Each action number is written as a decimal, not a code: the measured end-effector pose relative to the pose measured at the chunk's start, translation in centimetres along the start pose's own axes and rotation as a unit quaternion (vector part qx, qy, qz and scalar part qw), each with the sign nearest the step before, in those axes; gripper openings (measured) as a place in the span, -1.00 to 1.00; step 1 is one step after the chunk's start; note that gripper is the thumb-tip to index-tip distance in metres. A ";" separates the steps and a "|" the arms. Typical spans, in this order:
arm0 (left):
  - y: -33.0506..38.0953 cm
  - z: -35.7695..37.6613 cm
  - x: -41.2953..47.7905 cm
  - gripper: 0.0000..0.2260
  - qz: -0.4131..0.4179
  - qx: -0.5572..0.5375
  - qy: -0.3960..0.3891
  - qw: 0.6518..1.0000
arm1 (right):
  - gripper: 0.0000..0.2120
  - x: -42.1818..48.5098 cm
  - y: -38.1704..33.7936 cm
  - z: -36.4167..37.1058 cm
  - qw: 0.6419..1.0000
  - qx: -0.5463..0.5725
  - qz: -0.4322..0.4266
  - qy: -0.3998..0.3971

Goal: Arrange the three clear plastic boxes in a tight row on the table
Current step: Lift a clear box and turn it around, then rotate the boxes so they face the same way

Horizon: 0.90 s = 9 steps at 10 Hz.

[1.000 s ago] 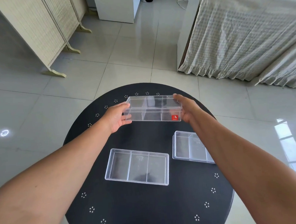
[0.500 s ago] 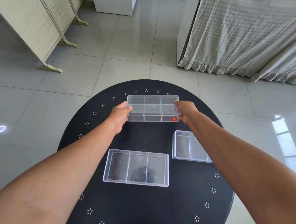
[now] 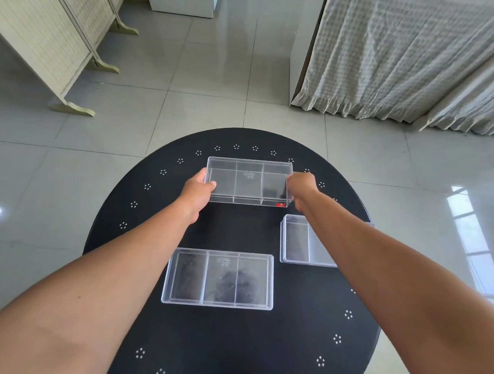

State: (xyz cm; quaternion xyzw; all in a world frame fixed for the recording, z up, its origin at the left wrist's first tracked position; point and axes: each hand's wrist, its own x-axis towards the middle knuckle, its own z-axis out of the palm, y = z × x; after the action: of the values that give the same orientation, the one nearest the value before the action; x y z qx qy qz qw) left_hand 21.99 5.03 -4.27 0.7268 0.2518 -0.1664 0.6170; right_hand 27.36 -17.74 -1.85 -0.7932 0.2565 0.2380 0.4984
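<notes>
A: Item one, the far box?

B: Far clear plastic box, three compartments, a red sticker sitting at its near right corner. You are gripping it at both short ends. Your left hand is clamping the left end, thumb lying over the rim, fingers curling against the wall. Your right hand is pressing the right end, fingers closed around that corner. It is sitting toward the far side of the round black tabletop; whether its base is touching the surface, I cannot tell.

A: Item two?

B: Near clear plastic box, three compartments, lying flat and open side up, close to the middle of the tabletop, between your two forearms. Nothing is touching it. It is lying well apart from the far box.

A: Item three?

B: Right clear plastic box, lying flat on the right of the tabletop. Your right forearm is crossing over it and hiding most of its right part. It is sitting near the near box with a gap between them, and just short of the far box's near right corner.

A: Surroundings?

B: Grey tiled floor, a folding screen standing far left, and a pale curtain hanging far right.
</notes>
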 end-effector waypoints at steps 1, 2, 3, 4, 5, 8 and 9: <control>0.0 0.2 -0.3 -0.58 0.005 0.007 0.001 1.000 | -0.77 0.6 0.5 0.1 1.000 0.008 -0.016 -0.007; -0.1 0.2 -0.3 -0.51 -0.002 0.012 0.005 1.000 | -0.66 0.4 0.5 -0.1 0.999 -0.021 -0.028 -0.007; 0.2 0.4 -0.7 -0.44 -0.010 0.022 0.018 1.000 | -0.64 -0.3 0.1 0.0 0.999 -0.040 -0.016 -0.004; 0.4 0.5 -1.0 -0.42 -0.013 0.028 0.032 0.999 | -0.74 -1.0 -0.1 -0.2 0.997 -0.076 -0.017 0.016; 0.4 0.0 -1.5 -0.43 -0.006 0.029 0.059 0.998 | -0.79 -1.8 0.0 -0.6 0.997 0.065 -0.005 0.043; -0.6 -2.3 -6.5 -0.60 0.026 0.036 0.131 0.990 | -0.47 -5.7 1.6 -1.6 0.994 0.053 -0.076 0.060; -1.5 -3.1 -8.9 -0.62 0.025 0.039 0.147 0.988 | -0.59 -7.4 2.5 -1.1 0.992 0.053 -0.096 0.060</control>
State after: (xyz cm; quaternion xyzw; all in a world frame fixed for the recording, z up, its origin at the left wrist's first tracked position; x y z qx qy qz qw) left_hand 13.64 6.76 0.04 0.7728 0.3145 -0.0516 0.5488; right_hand 20.25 -18.43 1.59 -0.7993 0.2212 0.1272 0.5441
